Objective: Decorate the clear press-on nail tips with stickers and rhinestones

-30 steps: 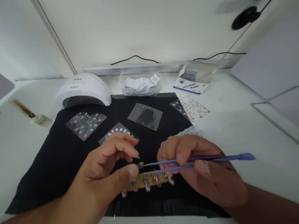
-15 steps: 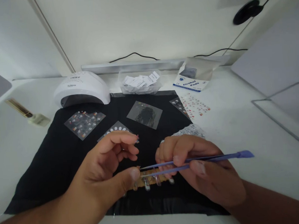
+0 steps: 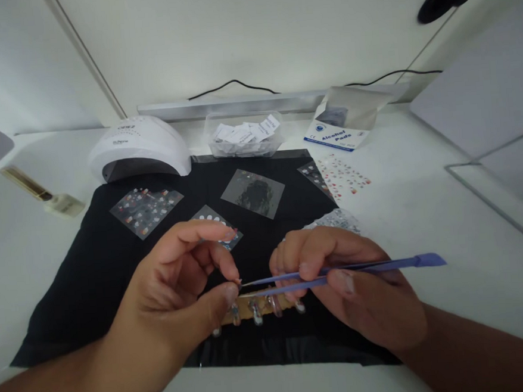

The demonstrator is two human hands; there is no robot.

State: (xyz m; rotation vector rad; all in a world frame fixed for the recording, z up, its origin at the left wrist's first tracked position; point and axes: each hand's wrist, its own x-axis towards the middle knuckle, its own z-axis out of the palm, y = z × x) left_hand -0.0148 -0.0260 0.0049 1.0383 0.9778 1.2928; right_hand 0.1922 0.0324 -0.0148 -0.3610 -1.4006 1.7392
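My right hand (image 3: pixel 358 291) holds purple tweezers (image 3: pixel 396 263) between thumb and fingers, their prongs slightly apart and pointing left. At the prong tips, my left hand (image 3: pixel 174 297) pinches thumb against a finger, its index finger raised. Something tiny shows at that pinch, too small to name. Below both hands lies a tan strip (image 3: pixel 243 306) bearing several clear, decorated nail tips (image 3: pixel 257 317); my left thumb hides part of it. Beyond the left hand is a clear sticker sheet (image 3: pixel 206 215) with white shapes, partly covered by my fingers.
A black cloth (image 3: pixel 79 280) covers the middle of the white table. Behind it stand a white nail lamp (image 3: pixel 144 144), a clear box (image 3: pixel 244 146) of packets and an alcohol pads box (image 3: pixel 338 134). Sticker sheets (image 3: pixel 148 210) lie around; a polish bottle (image 3: pixel 65 205) is left.
My left fingers have closed from an open curve into a pinch against the thumb at the tweezer tips. The right hand still holds the tweezers; the whole view has shifted slightly.
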